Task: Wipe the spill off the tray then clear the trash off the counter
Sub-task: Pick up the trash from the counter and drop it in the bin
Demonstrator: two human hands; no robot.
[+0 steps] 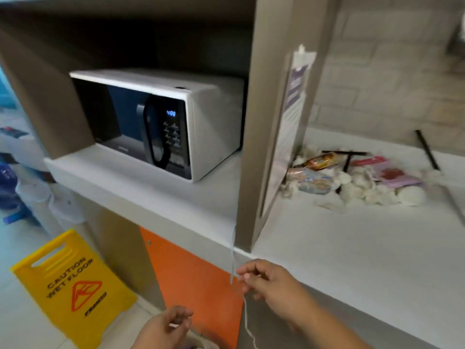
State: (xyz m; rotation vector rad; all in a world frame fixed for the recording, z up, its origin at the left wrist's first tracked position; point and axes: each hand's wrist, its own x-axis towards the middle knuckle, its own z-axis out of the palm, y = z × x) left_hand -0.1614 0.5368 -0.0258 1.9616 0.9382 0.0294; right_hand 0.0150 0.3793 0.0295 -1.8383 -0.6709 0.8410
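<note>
A heap of trash (357, 177) lies on the white counter (352, 248) at the back right: snack wrappers, crumpled white tissue balls and black straws. My right hand (264, 280) hovers at the counter's front edge and pinches a thin white string (245, 313) that hangs down past the edge. My left hand (166, 328) is lower, at the bottom of the frame, fingers curled on the same string or a bag's top; blur hides which. No tray shows in the frame.
A white microwave (161, 122) stands in a niche left of a beige partition (266, 117) with a paper notice. An orange cabinet door (196, 273) is below. A yellow wet-floor sign (73, 288) stands on the floor at the left.
</note>
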